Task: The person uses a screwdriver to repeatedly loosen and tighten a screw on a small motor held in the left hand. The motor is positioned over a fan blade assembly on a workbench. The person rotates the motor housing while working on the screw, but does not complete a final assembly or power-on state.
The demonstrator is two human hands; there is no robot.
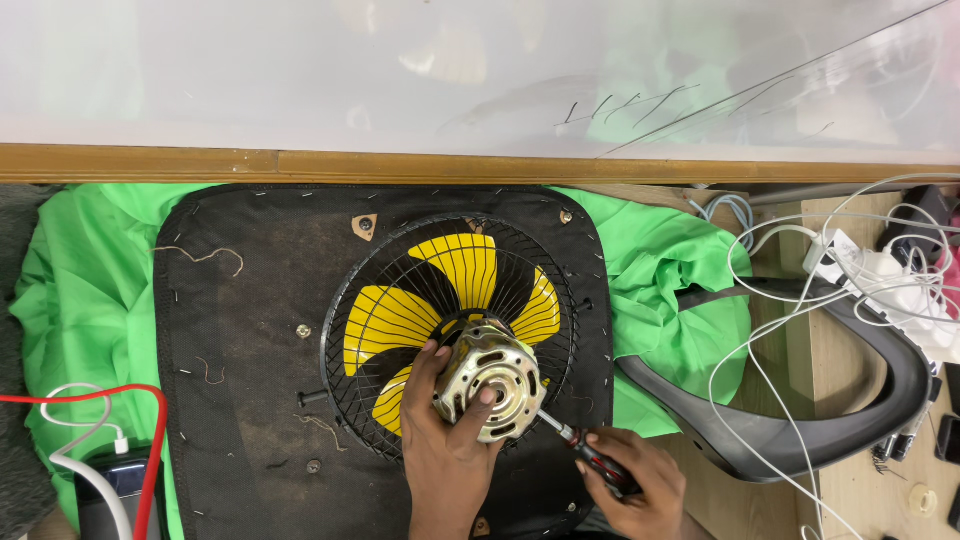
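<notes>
- Fan motor [489,378]: round, brass-coloured metal housing, sits at the centre of a black wire fan guard [352,330], near the middle of the view, slightly toward the near edge.
- Yellow fan blades [462,262] lie under the guard wires; those on the far and left sides show, the near-side ones are mostly covered by the motor and the hand.
- Left hand [440,440]: wrapped around the near-left side of the motor, thumb on its left edge, one fingertip pressed on the top face. Wrist runs out of the picture at the near edge.
- Right hand [635,480]: closed around a screwdriver [590,455] with red-and-black handle. Shaft points up-left; tip meets the motor's right near rim. Exact screw contact too small to make out. Lower part of this hand is cut off.
- Guard rests on a black fabric panel [230,330] with staples along its edge; panel lies on green cloth [90,290].
- Right: curved black plastic part [800,440], tangled white cables [860,250], white power strip [900,280] partly hidden beneath them.
- Near left: red cable [150,440], white cable [75,465], dark device [110,500] cut off by the edge.
- Far: wooden rail [400,165], whiteboard [300,70] with blurred reflections.
</notes>
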